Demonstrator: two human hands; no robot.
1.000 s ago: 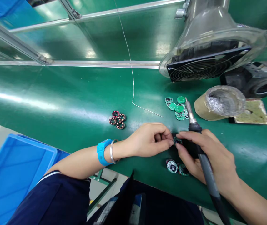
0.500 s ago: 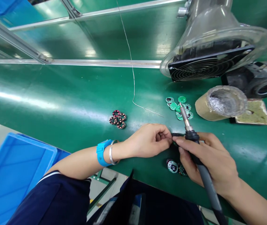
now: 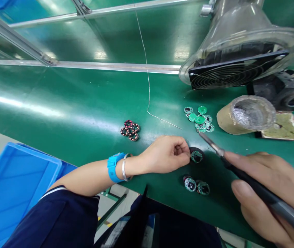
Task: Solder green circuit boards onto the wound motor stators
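My left hand is closed, its thumb and fingertips pinching the edge of a small round part with a green circuit board on its face. In my right hand a soldering iron is gripped like a pen, its tip pointing up and left, apart from the pinched part. Two similar round parts lie on the table just below. Above the iron's tip is a loose pile of round green circuit boards. A thin strand of solder wire hangs down and ends above my left hand.
Several dark rings with copper coils sit left of centre on the green table. At the right stand a tan cup, a soldering-iron holder and a fan under a clear hood. A blue crate is at lower left.
My right hand has moved right with the soldering iron, away from my left fingers, and the iron is tilted further over. The pinched round part now shows. My left hand has barely moved.
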